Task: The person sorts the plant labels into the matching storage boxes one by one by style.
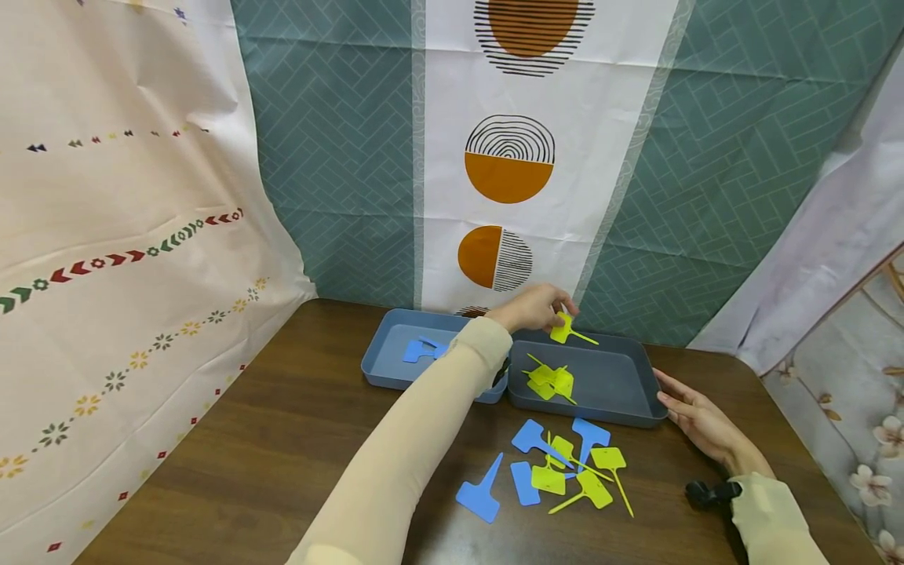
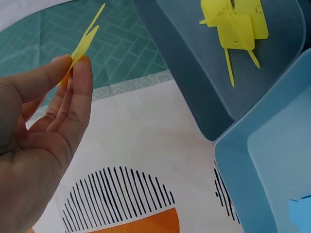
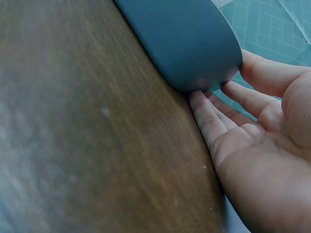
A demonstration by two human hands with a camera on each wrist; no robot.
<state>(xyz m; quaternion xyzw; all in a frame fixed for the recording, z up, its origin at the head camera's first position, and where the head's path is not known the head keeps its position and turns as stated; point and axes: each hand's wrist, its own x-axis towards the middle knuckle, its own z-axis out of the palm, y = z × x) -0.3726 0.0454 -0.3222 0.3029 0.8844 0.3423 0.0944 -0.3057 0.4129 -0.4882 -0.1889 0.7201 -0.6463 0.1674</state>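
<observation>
partly hidden blue tray [image 1: 388,357] behind sleeve [image 1: 410,459], pinched yellow tag [image 1: 561,330], edge covered

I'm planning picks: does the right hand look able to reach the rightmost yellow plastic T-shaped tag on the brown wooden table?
Probably yes: bare table separates that tag from the right hand, which touches the rectangular grey tray.

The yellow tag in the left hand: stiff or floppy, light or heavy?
The yellow tag is probably light: it looks thin, nearly edge-on, in the left hand. It seems fairly stiff, since its narrow stem sticks out straight.
</observation>
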